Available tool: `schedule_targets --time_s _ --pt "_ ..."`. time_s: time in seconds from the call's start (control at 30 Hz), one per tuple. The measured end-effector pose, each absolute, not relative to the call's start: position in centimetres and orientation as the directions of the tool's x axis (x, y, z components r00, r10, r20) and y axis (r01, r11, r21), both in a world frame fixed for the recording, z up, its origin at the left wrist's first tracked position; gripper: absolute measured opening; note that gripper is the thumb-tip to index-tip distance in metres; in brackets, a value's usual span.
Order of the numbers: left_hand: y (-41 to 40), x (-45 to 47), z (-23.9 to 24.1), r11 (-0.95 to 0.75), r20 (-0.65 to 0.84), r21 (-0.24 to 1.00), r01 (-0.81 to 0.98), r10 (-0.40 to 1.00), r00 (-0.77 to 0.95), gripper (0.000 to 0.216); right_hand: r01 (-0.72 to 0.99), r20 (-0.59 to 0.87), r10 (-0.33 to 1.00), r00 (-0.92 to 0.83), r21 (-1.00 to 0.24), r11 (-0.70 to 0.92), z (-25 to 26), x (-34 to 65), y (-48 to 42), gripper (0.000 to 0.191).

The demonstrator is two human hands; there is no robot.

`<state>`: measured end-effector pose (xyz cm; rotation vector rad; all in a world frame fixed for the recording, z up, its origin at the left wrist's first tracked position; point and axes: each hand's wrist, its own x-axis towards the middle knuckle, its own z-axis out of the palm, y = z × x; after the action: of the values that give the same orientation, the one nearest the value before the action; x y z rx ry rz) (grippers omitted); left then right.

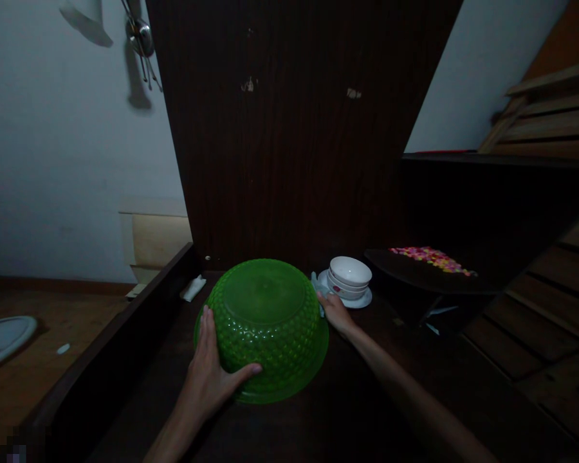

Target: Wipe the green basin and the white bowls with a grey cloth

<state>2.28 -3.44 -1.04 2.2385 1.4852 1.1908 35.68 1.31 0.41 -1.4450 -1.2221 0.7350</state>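
Observation:
A green plastic basin point(265, 296) sits upside down on the dark wooden surface, its textured side towards me. My left hand point(210, 366) grips its left front side, fingers along the wall and thumb spread across the front. At the basin's right side, my right hand point(336, 313) is closed on a pale cloth point(314, 281), which shows beside the basin wall; part of the cloth and fingertips are hidden. Just beyond that hand, a few stacked white bowls point(350, 273) stand on a white plate point(364, 301).
A dark raised edge point(125, 328) runs along the left, with a crumpled white tissue point(193, 287) beside it. A tall dark panel point(289, 141) stands behind. On the right, a corner shelf point(390, 267) carries colourful small pieces point(434, 258). Wooden slats point(550, 321) lie further right.

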Motion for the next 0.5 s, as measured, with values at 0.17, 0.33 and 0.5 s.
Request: schedule_targets --time_s 0.17,0.33,0.5 --pt "-3.4 2.2 -0.9 -0.480 0.507 0.573 0.664 0.844 0.172 0.133 0.504 0.306 0.893 0.331 -0.857 0.108 -1.0 34.1 -3.7 0.037" --pt "-3.2 2.2 -0.9 -0.479 0.507 0.570 0.668 0.844 0.172 0.133 0.631 0.375 0.876 0.302 -0.768 0.110 -2.7 31.4 -8.0 0.027" --pt "-3.2 2.3 -0.9 -0.470 0.500 0.585 0.661 0.851 0.162 0.134 0.790 0.354 0.920 0.167 -0.606 0.090 -4.6 28.4 -11.4 0.053"
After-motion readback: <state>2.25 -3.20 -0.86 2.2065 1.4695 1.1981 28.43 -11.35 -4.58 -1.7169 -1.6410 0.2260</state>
